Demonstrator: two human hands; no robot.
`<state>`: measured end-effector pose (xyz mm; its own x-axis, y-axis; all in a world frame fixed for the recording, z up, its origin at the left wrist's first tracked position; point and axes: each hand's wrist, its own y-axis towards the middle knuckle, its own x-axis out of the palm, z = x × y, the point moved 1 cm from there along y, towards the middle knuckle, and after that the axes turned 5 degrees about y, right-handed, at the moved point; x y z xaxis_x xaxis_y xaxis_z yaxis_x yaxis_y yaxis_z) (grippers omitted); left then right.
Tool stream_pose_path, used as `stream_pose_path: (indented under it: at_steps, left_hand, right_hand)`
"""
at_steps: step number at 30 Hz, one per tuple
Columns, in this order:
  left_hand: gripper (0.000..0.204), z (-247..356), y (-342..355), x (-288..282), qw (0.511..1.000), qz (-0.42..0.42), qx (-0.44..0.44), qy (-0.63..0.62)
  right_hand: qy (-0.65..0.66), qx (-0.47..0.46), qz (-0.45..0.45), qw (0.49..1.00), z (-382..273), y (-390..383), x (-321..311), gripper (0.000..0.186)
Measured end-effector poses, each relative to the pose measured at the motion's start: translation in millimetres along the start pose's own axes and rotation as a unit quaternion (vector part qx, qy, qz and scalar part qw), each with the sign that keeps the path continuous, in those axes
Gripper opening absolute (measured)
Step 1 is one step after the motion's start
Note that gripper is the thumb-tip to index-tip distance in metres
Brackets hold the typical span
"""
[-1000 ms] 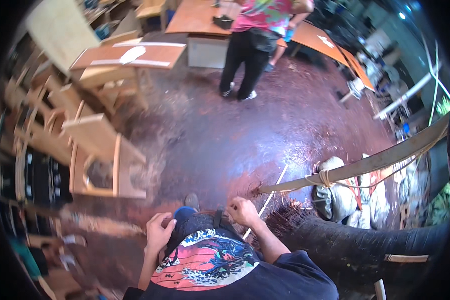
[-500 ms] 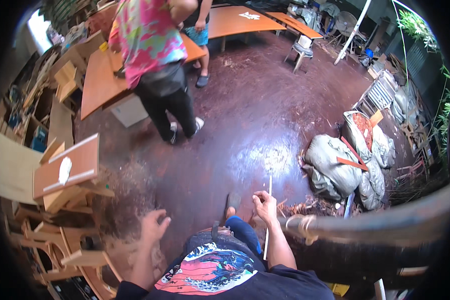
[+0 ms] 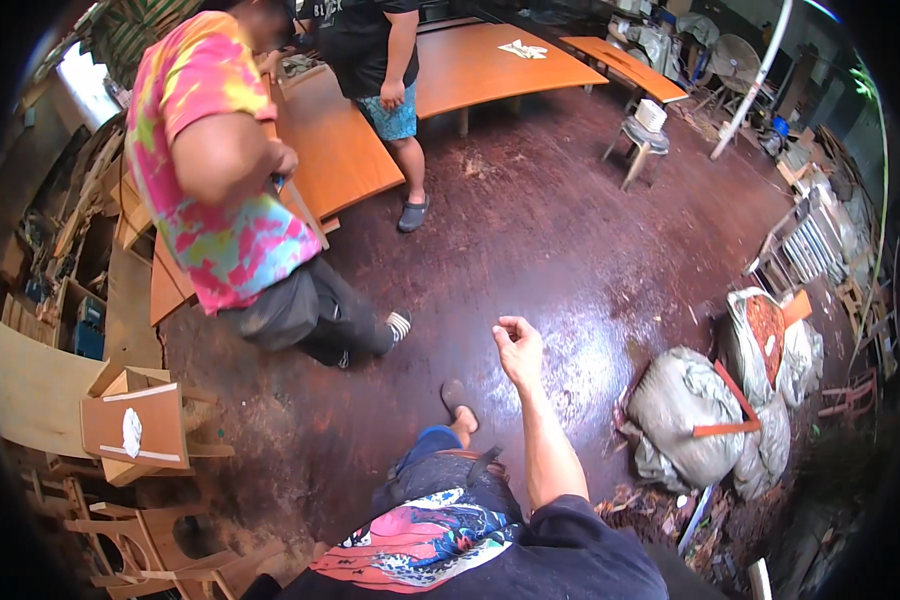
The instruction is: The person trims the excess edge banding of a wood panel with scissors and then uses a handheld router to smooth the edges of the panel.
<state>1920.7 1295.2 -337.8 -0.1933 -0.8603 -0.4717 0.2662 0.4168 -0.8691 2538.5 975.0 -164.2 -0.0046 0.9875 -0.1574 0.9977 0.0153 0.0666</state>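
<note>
My right hand point(image 3: 518, 352) is held out over the dark red floor, in front of my body. Its fingers curl loosely in toward the thumb, and no object shows in them. It touches nothing; the nearest thing below is my sandalled foot point(image 3: 459, 405), set forward on the floor. My left hand is out of sight beside my dark printed shirt point(image 3: 425, 540).
A person in a tie-dye shirt point(image 3: 210, 170) stands ahead left by orange-brown tabletops point(image 3: 335, 150); another person point(image 3: 370, 50) stands behind. Stuffed sacks point(image 3: 685, 415) sit at the right. A stool point(image 3: 642, 135) is farther back. Wooden furniture parts point(image 3: 135, 425) crowd the left.
I have moved forward, so the tables and people look nearer. My right hand has risen in view, and my left hand has dropped out of it. The tie-dye-shirted person now leans to the left.
</note>
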Motion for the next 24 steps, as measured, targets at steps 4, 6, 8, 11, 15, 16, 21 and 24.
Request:
stream_pose_path:
  at_steps: [4, 6, 8, 11, 15, 16, 21, 24]
  left_hand:
    - [0.041, 126, 39, -12, 0.998, 0.025, 0.049, -0.04]
    - [0.04, 193, 53, -23, 0.99, 0.061, 0.101, -0.074]
    - [0.039, 265, 54, -51, 0.976, 0.105, 0.166, -0.092]
    - [0.037, 350, 36, -82, 0.959, 0.118, 0.141, -0.215]
    - [0.034, 406, 4, -95, 0.927, 0.179, 0.074, -0.322]
    - [0.036, 403, 10, -94, 0.938, 0.193, 0.059, -0.283]
    - [0.039, 432, -26, -33, 0.923, 0.26, -0.067, -0.277]
    - [0.04, 436, -52, 20, 0.902, 0.247, -0.103, -0.339]
  right_hand:
    - [-0.056, 0.01, 0.015, 0.998, 22, 102, 15, 0.025]
    - [-0.08, -0.011, 0.011, 0.997, 38, 125, 15, 0.024]
    - [-0.111, -0.016, 0.019, 0.994, 53, 164, 14, 0.022]
    - [-0.123, 0.039, -0.013, 0.992, 76, 201, 13, 0.019]
    - [-0.196, 0.049, -0.103, 0.974, 92, 255, 39, 0.019]
    - [-0.201, 0.04, -0.14, 0.969, 98, 269, 50, 0.021]
    - [-0.309, -0.018, -0.338, 0.889, 109, 320, 90, 0.024]
    - [-0.324, -0.06, -0.384, 0.863, 86, 336, 115, 0.021]
